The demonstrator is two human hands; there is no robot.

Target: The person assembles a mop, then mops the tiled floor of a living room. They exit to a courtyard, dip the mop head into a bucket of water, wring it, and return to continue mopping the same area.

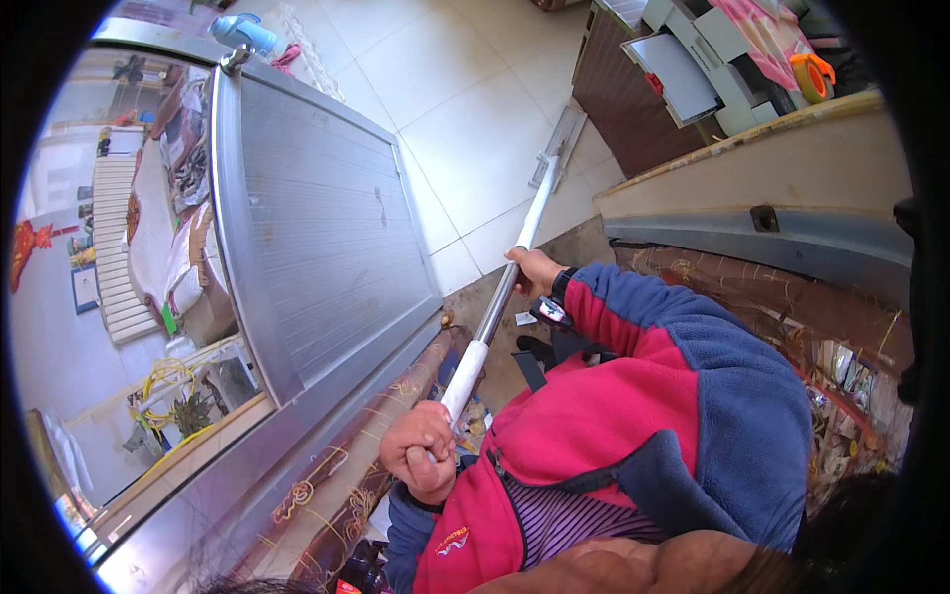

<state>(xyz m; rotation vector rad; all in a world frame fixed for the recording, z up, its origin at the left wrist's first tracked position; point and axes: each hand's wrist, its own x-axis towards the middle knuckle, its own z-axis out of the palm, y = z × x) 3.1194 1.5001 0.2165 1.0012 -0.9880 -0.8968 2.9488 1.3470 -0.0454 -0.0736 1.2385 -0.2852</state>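
A flat mop (492, 315) with a white and silver pole slants from my chest up to the tiled floor. Near the top end of its white grip, my left hand (421, 450) is closed in a fist around the pole. Farther down, the fingers of my right hand (534, 270) wrap the metal section just below the white lower tube. The grey rectangular mop head (560, 148) lies on the pale tiles, close to the base of a dark brown cabinet. A dark band circles my right wrist, beside the blue and red fleece sleeve (633, 307).
A grey metal door (317, 218) stands at the left, its glass reflecting a room. On the right are the brown cabinet (633, 99), a grey printer-like machine (708, 64) and an orange tape roll (811, 77). A light-blue plastic jug (242, 34) is at the far left, beyond the door.
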